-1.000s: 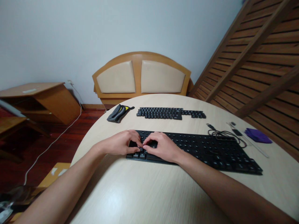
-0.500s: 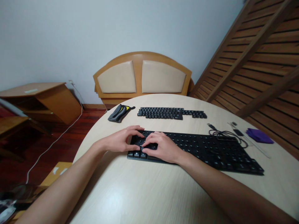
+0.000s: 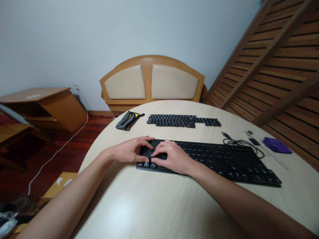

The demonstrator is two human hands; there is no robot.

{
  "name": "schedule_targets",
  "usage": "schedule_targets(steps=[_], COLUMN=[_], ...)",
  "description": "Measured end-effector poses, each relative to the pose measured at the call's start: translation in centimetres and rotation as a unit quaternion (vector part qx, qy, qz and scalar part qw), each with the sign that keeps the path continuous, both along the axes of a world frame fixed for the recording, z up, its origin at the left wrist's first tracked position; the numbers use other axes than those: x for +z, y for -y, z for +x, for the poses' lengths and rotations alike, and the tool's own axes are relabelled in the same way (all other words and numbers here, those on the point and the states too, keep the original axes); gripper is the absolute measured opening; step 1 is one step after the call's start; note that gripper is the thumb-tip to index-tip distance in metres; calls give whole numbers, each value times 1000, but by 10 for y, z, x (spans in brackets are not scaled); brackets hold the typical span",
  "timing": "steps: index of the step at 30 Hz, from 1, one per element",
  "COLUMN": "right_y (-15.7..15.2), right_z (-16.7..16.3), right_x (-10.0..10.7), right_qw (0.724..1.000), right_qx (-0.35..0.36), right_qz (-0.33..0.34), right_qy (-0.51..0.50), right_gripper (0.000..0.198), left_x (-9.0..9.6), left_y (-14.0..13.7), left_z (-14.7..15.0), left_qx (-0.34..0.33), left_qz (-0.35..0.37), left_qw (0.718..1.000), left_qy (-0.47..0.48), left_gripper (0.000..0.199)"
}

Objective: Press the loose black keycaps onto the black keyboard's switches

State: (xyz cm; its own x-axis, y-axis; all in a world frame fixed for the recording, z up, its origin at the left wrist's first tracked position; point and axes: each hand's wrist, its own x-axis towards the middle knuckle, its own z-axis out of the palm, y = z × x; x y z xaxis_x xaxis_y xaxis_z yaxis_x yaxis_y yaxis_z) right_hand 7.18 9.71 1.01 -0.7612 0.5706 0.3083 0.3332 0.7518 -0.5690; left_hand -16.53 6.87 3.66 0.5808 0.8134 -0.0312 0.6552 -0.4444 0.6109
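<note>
A black keyboard [image 3: 211, 159] lies across the table, most of its keycaps off and small key posts showing; a few keycaps [image 3: 146, 164] sit at its near left corner. My left hand [image 3: 128, 150] rests on the keyboard's left end, thumb and fingers apart, the thumb touching the keys near the corner. Close beside it, my right hand [image 3: 174, 157] has its thumb and index fingertip brought together at a small black keycap in the lower left rows, mostly hidden by the fingers. Behind the keyboard, loose black keycaps [image 3: 171, 120] are laid out in rows.
A grey, black and yellow pouch-like item [image 3: 128, 120] lies at the back left of the round table [image 3: 139, 205]. On the right are a coiled USB cable [image 3: 258, 151], a thin white stick [image 3: 276, 158] and a purple cloth [image 3: 276, 145]. A padded headboard [image 3: 149, 81] stands behind.
Both hands stay almost in place on the left end of the keyboard. The left thumb has shifted very slightly downward; nothing else has visibly moved.
</note>
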Motion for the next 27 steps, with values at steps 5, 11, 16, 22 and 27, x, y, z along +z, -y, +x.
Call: schedule_targets(steps=[5,11,16,22,27], right_y=[4,8,11,14,16], right_z=[-2,-5,-6,-5,-5], right_x=[0,-1,0,2,1], right_qw=[1000,999,999,1000,1000], right_qx=[-18,-38,-50,-28,-16], right_qz=[-8,-10,-15,-1,8], right_qy=[-1,0,6,-2,-7], right_gripper=[7,8,6,5,6], left_x=[0,2,3,2,0], left_y=[-1,0,0,-1,-1], left_z=[0,1,2,2,1], left_qx=[-11,-14,-12,-10,-15], left_qz=[-2,-7,-11,-13,-9], left_qw=[1000,1000,1000,1000,1000], left_qy=[-9,-17,-23,-17,-6], left_gripper=[42,42,42,42,40])
